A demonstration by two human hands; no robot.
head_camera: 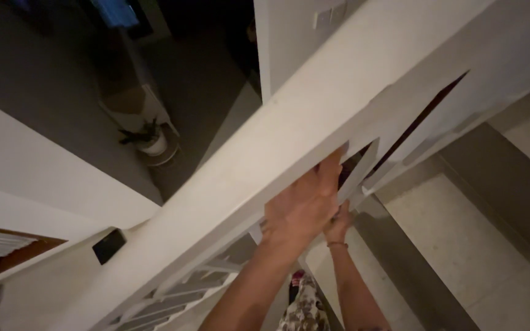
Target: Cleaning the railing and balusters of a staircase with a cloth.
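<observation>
Head view: we're looking steeply down a stairwell. Our left hand (302, 205) lies flat against the underside edge of the white handrail (265, 165), fingers (332, 165) stretched up along it, not clenched. The rail's long axis runs diagonally from lower left to upper right, and the hand lines up with it. Our right hand (338, 224) sits just below and behind the left one, near the white balusters (360, 171); it's mostly hidden, so we can't tell its grip. Left hand is nearer the rail. Tiled steps (461, 245) lie below.
</observation>
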